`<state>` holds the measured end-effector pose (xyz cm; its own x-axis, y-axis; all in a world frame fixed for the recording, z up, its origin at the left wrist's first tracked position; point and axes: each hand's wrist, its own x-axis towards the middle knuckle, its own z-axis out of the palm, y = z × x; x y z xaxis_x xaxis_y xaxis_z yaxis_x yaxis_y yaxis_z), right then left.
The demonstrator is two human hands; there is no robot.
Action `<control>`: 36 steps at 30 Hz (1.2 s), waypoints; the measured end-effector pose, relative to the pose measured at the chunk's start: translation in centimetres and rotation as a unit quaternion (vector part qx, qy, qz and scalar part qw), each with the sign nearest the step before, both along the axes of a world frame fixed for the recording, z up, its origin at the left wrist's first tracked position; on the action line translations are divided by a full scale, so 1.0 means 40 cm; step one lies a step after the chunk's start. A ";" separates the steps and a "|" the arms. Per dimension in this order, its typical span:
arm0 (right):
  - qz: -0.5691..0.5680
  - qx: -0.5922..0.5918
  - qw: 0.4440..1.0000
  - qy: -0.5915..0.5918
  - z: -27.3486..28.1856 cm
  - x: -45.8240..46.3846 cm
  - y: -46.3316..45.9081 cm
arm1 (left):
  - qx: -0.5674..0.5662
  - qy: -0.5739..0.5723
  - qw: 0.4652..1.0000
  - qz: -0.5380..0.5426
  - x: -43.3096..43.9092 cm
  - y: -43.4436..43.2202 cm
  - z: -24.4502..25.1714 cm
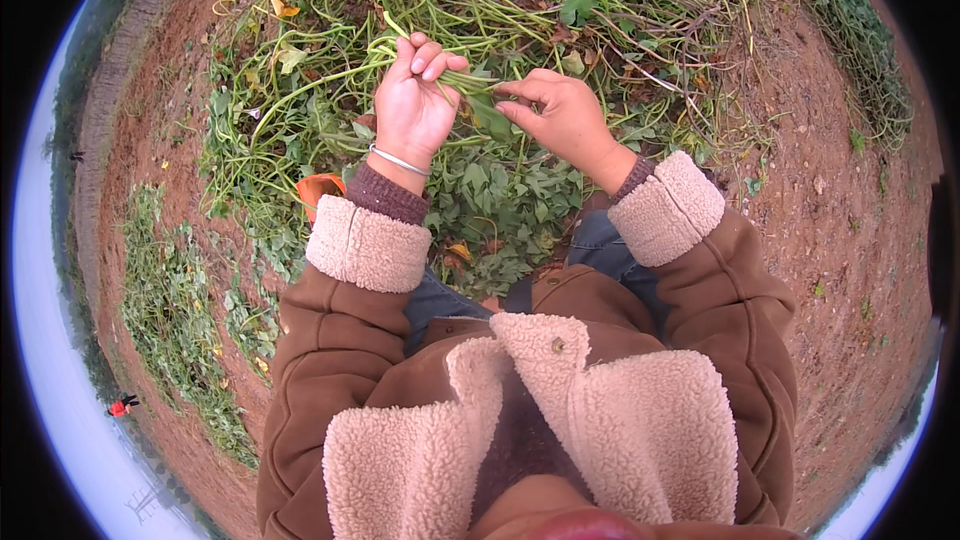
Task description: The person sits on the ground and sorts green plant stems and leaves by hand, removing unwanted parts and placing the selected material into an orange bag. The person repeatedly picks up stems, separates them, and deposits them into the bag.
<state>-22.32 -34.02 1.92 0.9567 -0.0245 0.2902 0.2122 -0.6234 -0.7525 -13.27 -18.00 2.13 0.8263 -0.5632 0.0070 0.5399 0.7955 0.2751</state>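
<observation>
My left hand (420, 101), with a silvery bangle at the wrist, grips a bundle of green vine stems (466, 81), palm towards me. The cut or broken ends stick out to the right of its fingers. My right hand (559, 116) is at those ends, thumb and fingertips pinched on a stem end. Just under the bundle, between both hands, hangs a green leaf (491, 118). Beyond and below spreads a heap of tangled vines (525, 19), probably sweet potato, with long stems, green leaves and some yellowed ones.
An orange object (319, 187), partly hidden by my left cuff, sits among the vines. More vines lie in a strip on the left (176, 307) and at the upper right (847, 37). Reddish bare soil (825, 262) extends to the right. A distant person in red (120, 406) stands far left.
</observation>
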 end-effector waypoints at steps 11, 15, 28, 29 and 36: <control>0.021 0.017 1.000 0.001 -0.015 0.015 -0.009 | 0.080 -0.036 0.996 0.012 -0.017 -0.013 0.001; 0.002 -0.026 1.000 0.002 -0.011 0.013 -0.016 | 0.100 -0.041 0.994 0.005 -0.023 -0.019 0.009; -0.144 0.356 0.906 0.177 -0.027 0.061 -0.135 | 0.013 -0.036 0.998 -0.056 -0.029 -0.013 0.023; -0.100 0.333 0.924 0.158 -0.034 0.063 -0.146 | -0.003 -0.018 0.998 -0.052 -0.025 -0.010 0.021; 0.029 0.095 0.993 0.057 -0.053 0.053 -0.095 | -0.074 0.046 0.995 -0.045 -0.019 -0.011 0.013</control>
